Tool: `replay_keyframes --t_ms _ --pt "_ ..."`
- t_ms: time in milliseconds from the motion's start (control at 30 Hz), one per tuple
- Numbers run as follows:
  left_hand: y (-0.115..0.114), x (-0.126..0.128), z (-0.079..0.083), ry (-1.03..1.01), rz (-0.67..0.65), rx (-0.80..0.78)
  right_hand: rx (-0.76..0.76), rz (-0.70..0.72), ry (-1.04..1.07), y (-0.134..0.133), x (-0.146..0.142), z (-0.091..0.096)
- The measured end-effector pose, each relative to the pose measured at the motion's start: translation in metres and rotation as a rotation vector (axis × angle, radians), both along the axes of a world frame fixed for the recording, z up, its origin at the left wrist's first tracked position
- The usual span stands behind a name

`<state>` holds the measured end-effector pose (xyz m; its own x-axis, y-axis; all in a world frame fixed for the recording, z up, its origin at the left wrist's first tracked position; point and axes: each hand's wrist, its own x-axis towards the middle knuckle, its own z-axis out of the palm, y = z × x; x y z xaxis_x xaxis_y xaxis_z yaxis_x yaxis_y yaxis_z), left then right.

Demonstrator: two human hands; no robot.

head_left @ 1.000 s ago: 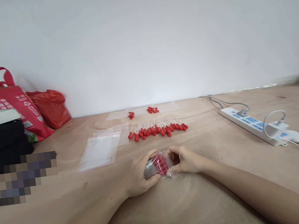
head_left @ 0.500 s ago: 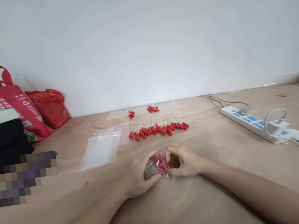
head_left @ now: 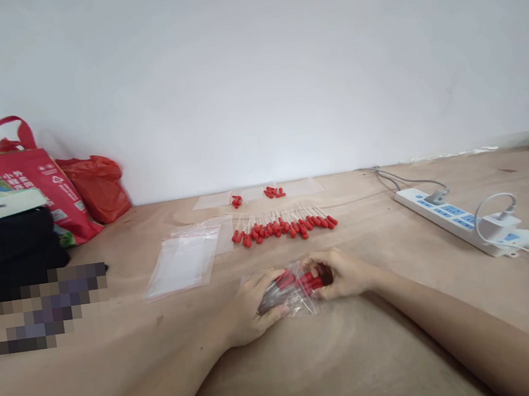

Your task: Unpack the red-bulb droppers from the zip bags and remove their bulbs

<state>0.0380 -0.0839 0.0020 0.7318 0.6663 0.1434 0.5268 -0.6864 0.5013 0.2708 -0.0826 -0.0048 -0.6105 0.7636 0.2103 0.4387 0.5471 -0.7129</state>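
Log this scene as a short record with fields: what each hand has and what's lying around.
left hand: grips the small clear bag at its left end
right hand: grips the bag's right end
contents: bagged droppers, red-tipped, bunched
behind the hands: row of red-tipped droppers on the table
left of the row: empty zip bags
far right: white power strip
far left: red tote bag

Single head-worn view, looking forward and slightly down across a wooden tabletop [head_left: 317, 373] toward a white wall [head_left: 247, 64] that fills the upper half of the frame. Both forearms enter from the lower edge. The left hand [head_left: 247, 307] and right hand [head_left: 345, 273] meet at a clear pouch [head_left: 289, 291] close to the lens, just below centre. A red bag [head_left: 43, 181] marks the left margin and a power strip [head_left: 457, 221] the right.
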Motion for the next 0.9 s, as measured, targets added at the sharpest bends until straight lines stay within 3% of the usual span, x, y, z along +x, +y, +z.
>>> replay_keyframes --t_ms 167,333,600,733,900 --pt "0.001 -0.001 -0.002 -0.005 -0.001 0.001 0.09 0.007 -0.064 0.001 0.001 0.006" --pt "0.0 -0.002 0.0 0.014 0.022 -0.005 0.076 -0.046 -0.128 0.001 0.007 0.01" --pt "-0.001 0.0 0.004 0.031 0.035 -0.024 0.104 -0.002 -0.113 0.007 0.006 0.004" --pt "-0.002 0.0 0.004 0.031 0.039 -0.018 -0.009 -0.045 -0.109 0.006 0.011 0.004" --pt "-0.002 -0.001 0.004 0.045 0.037 -0.042 -0.155 0.066 0.061 0.003 0.012 0.004"
